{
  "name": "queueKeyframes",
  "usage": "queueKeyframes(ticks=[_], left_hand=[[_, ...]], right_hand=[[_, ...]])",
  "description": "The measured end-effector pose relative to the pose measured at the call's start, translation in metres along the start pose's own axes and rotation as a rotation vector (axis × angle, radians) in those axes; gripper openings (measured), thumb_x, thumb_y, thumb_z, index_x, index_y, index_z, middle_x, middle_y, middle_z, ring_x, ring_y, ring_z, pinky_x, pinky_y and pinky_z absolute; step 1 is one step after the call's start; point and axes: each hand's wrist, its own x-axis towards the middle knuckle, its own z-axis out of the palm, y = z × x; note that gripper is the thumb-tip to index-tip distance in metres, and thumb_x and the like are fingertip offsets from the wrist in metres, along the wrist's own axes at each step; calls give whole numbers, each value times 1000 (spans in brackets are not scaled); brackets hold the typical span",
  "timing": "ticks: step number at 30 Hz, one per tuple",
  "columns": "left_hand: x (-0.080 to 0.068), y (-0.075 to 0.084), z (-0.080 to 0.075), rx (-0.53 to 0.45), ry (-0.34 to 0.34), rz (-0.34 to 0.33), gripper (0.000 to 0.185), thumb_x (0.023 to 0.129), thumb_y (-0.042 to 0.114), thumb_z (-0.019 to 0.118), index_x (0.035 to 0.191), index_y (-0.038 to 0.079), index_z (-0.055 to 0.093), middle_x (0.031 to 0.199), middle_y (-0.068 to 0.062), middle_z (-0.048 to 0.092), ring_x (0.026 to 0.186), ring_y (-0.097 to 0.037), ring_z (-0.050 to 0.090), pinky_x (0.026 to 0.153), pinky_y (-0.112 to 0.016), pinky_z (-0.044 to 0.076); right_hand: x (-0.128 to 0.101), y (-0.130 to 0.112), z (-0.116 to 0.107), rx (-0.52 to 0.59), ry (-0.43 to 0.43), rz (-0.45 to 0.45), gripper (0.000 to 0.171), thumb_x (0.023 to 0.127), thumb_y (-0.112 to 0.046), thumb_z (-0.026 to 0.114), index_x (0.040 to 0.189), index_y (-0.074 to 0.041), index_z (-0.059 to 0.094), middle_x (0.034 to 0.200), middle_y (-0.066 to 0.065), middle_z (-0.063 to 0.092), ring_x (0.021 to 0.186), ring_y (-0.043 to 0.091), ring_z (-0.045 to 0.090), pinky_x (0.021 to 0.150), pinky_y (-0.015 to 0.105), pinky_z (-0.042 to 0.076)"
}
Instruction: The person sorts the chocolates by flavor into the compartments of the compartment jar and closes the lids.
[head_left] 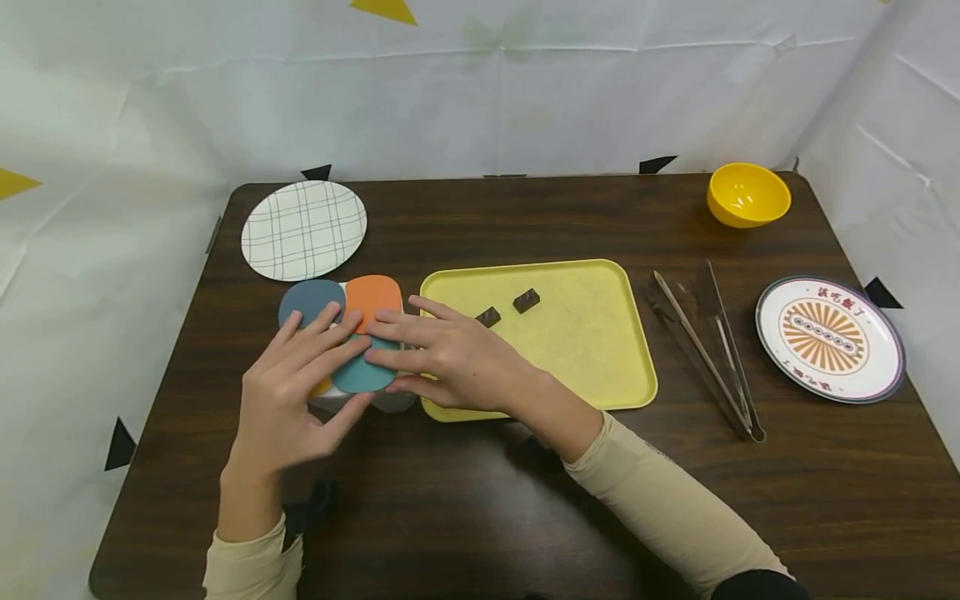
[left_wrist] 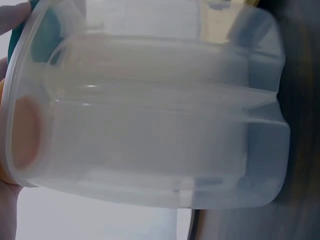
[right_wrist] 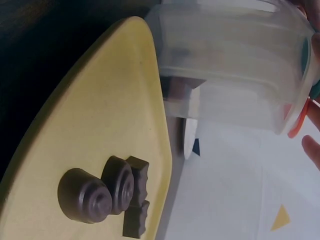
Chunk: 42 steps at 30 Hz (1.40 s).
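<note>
Both the left hand (head_left: 288, 392) and the right hand (head_left: 442, 354) lie with straight fingers pressing the coloured lids of the clear container (head_left: 348, 350), which stands on the worktop (head_left: 480, 500) just left of the yellow tray (head_left: 585, 333). The tray holds small chocolates (head_left: 526, 300); the container's contents cannot be made out.

Clear ribbed plastic container (left_wrist: 155, 120) fills view, lying sideways; fingertip (left_wrist: 12, 17) touches rim top left; teal lid (left_wrist: 42, 37), orange lid (left_wrist: 22, 132) show through wall.
</note>
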Motion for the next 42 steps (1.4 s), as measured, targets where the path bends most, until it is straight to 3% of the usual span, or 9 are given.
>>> queueKeyframes(ticks=[11,20,24,28,34,37,42], left_hand=[[-2,0,9,151,68,57,51,92,49,61,117,5,72,120,-10,68,117,-37,60,97,-65,40],[0,4,9,154,96,2,50,93,49,60,116,7,73,116,-8,70,113,-34,63,95,-66,41],[3,9,8,162,84,-49,52,94,51,57,119,9,72,115,-7,70,112,-32,64,94,-64,43],[9,10,3,171,71,-48,55,93,52,54,119,8,72,109,-10,72,105,-33,67,88,-62,48],[20,4,-1,81,53,-27,52,91,45,50,116,5,73,104,-12,73,96,-32,70,89,-59,50],[20,1,0,8,36,-35,52,94,42,47,118,2,71,111,-13,71,102,-33,67,93,-57,48],[17,-1,0,-21,5,-75,51,99,39,41,123,3,68,121,-11,68,112,-32,64,94,-57,47]], right_hand=[[-1,3,-3,23,-34,10,45,88,-28,74,130,-15,65,141,9,54,134,21,47,117,42,20],[3,3,-9,53,-54,31,43,94,-28,67,134,-14,63,137,8,58,131,16,50,118,43,19],[3,3,-9,89,-78,67,41,97,-22,62,137,-13,59,139,5,57,132,15,48,116,40,25],[4,3,-9,167,-91,124,40,100,-19,55,140,-15,55,141,3,54,126,14,52,105,33,36],[6,6,-10,294,-79,175,41,104,-11,43,145,-14,48,146,0,45,120,11,49,90,29,40],[7,7,-8,356,-57,155,44,103,-7,40,147,-10,42,148,3,43,117,12,48,91,26,39],[9,8,-7,424,-40,160,49,102,-2,40,150,-6,32,148,6,41,120,13,48,101,24,37]])
